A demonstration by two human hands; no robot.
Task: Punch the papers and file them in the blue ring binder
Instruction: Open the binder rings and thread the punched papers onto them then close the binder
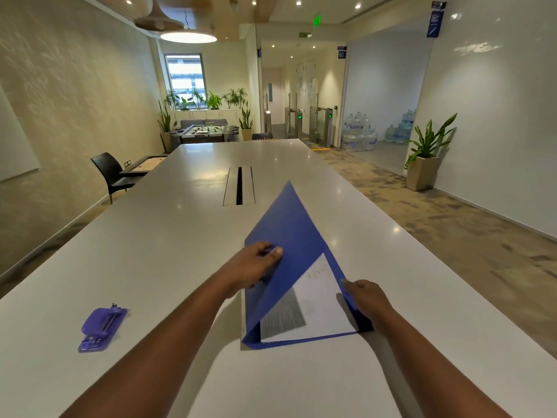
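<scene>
Blue is the ring binder (289, 236), which lies on the white table (168, 236) close to its near edge and a little toward the right edge. Its front cover stands tilted up, half open, and white papers (319, 300) lie inside on the back cover, partly in the shadow of the raised cover. The left hand (256, 263) holds the left edge of the raised cover: the thumb presses on the outer face and the other fingers are curled behind the edge, closed on it. The right hand (366, 297) rests at the right side of the binder, beside the papers; its fingers are bent down on the binder's right edge, but how firmly they hold it I cannot tell. A purple hole punch (102, 328) lies on the table well apart to the left, near the near edge, touched by no hand.
</scene>
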